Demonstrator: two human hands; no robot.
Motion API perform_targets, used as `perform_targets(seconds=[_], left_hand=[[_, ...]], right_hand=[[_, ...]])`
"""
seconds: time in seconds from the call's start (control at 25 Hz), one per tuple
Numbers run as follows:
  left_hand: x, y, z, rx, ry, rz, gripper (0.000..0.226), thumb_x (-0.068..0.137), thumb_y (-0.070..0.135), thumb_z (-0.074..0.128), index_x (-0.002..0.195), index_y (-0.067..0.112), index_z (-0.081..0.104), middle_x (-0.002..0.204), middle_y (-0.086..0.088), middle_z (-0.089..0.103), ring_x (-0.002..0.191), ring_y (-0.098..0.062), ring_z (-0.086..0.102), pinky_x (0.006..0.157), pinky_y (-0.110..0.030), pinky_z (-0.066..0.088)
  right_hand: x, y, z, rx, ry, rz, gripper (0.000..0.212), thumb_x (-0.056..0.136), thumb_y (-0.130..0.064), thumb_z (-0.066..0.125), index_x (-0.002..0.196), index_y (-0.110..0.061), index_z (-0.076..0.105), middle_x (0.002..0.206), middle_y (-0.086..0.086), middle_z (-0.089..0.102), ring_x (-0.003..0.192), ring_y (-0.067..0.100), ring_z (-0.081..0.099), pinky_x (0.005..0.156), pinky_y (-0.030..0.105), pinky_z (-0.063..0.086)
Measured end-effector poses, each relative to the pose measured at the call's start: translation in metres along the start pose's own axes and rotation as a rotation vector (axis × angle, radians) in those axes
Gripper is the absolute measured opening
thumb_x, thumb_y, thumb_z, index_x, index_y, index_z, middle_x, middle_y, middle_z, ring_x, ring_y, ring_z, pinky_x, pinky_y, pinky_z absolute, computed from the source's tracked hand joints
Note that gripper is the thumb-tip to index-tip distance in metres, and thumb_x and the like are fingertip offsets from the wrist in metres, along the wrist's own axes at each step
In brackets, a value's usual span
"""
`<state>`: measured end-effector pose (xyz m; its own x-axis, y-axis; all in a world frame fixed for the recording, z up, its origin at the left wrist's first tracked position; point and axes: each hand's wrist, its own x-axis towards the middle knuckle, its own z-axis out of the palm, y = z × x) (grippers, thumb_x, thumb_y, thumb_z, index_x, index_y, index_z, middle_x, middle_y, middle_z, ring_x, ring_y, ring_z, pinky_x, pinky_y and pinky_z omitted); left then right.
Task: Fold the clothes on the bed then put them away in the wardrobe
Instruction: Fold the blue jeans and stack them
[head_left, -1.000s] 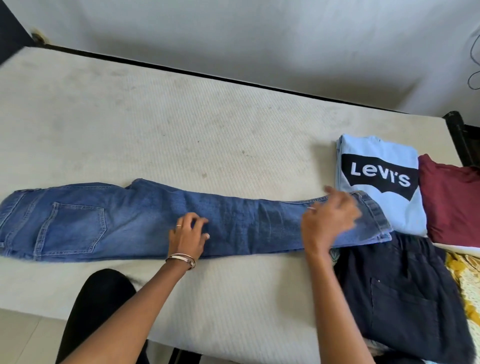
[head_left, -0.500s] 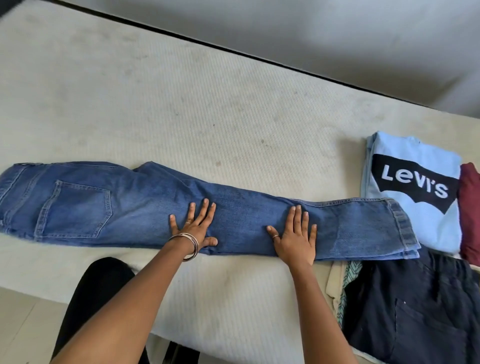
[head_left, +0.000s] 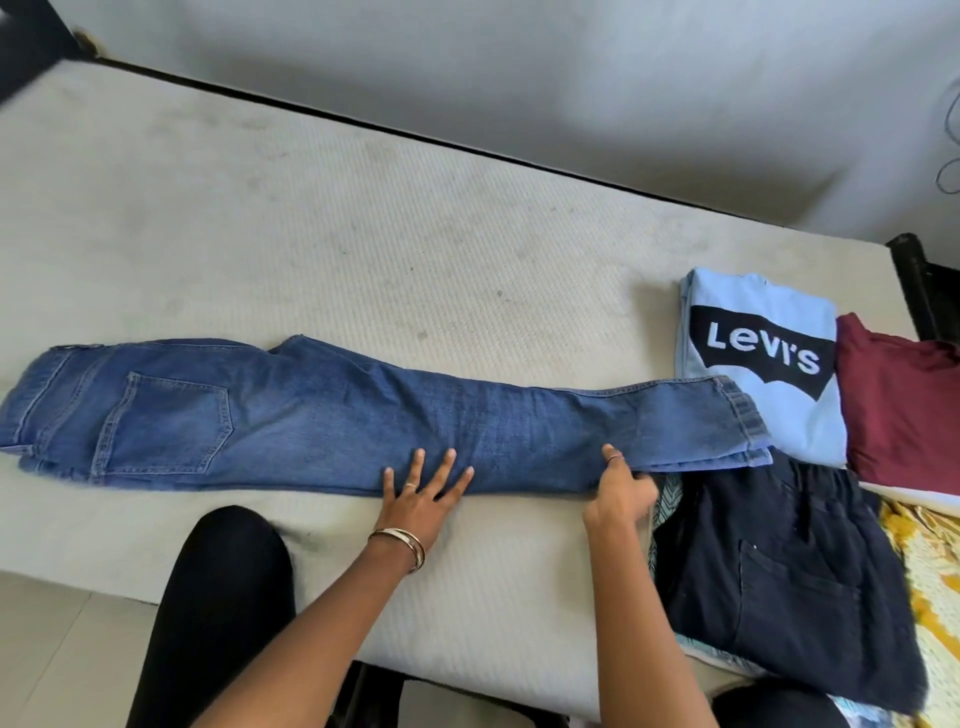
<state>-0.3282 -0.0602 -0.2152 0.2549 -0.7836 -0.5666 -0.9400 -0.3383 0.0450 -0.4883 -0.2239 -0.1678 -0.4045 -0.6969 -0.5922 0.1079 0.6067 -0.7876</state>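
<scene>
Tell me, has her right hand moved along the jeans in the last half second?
Yes. The right hand has slid along the jeans toward the hem end near the Levi's shirt, and now grips the near edge instead of lying flat.

bare mattress (head_left: 363, 218) beyond the jeans (head_left: 363, 415), folded clothes (head_left: 769, 364) crowding the right side

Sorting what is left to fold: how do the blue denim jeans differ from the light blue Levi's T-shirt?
The blue denim jeans lie stretched long across the bed, legs doubled lengthwise; the light blue Levi's T-shirt is a compact folded rectangle. The jeans are plain darker denim; the T-shirt bears a black logo. The left hand presses the jeans and the right hand grips their edge; neither touches the T-shirt. Both lie on the bed.
</scene>
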Motion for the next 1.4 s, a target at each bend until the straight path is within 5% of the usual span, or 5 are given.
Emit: perform_targets(seconds=[0.24,0.48,0.6,1.0,1.4], left_hand=[[-0.014,-0.056,-0.097,-1.246,0.052,0.025,0.034,0.098,0.028,0.054,0.132,0.026,0.056,0.122,0.000,0.067,0.112,-0.022,0.063,0.097,-0.040,0.047],[-0.064,-0.163,-0.137,-2.140,0.411,0.036,0.079,0.070,0.076,0.051,0.133,0.030,0.050,0.126,0.000,0.064,0.104,-0.017,0.065,0.075,-0.039,0.056],[-0.083,-0.201,-0.083,-2.400,0.539,-0.309,0.079,0.078,0.084,0.033,0.138,0.034,0.045,0.146,0.002,0.045,0.130,-0.027,0.047,0.096,-0.058,0.043],[-0.040,-0.233,-0.038,-2.046,0.720,-1.170,0.065,0.060,0.027,0.086,0.112,0.006,0.053,0.108,-0.014,0.066,0.077,-0.031,0.067,0.072,-0.044,0.058],[-0.078,-0.295,-0.031,-2.310,1.356,-0.923,0.039,0.086,-0.006,0.049,0.113,0.021,0.058,0.106,0.003,0.065,0.095,-0.018,0.063,0.083,-0.038,0.052]], right_hand=[[-0.083,-0.048,0.028,0.093,-0.249,-0.463,0.026,0.095,-0.006,0.058,0.121,-0.008,0.053,0.115,0.004,0.059,0.104,0.017,0.062,0.078,0.012,0.050],[-0.201,0.042,0.110,-1.001,-1.012,-1.529,0.039,0.086,-0.015,0.061,0.125,-0.013,0.058,0.124,0.017,0.063,0.113,0.037,0.059,0.095,0.053,0.048],[-0.211,0.090,0.123,-1.751,-1.464,-1.355,0.068,0.092,-0.009,0.050,0.151,-0.034,0.027,0.165,-0.003,0.000,0.150,0.031,-0.004,0.112,0.066,0.004],[-0.121,0.100,0.083,-1.479,-0.695,-1.074,0.081,0.077,-0.035,0.079,0.141,-0.031,0.029,0.143,0.005,0.020,0.127,0.029,0.030,0.098,0.051,0.041],[-0.123,0.124,0.092,-1.292,-0.868,-1.143,0.092,0.076,-0.004,0.068,0.149,-0.028,0.018,0.133,0.015,0.031,0.103,0.031,0.051,0.074,0.041,0.056]])
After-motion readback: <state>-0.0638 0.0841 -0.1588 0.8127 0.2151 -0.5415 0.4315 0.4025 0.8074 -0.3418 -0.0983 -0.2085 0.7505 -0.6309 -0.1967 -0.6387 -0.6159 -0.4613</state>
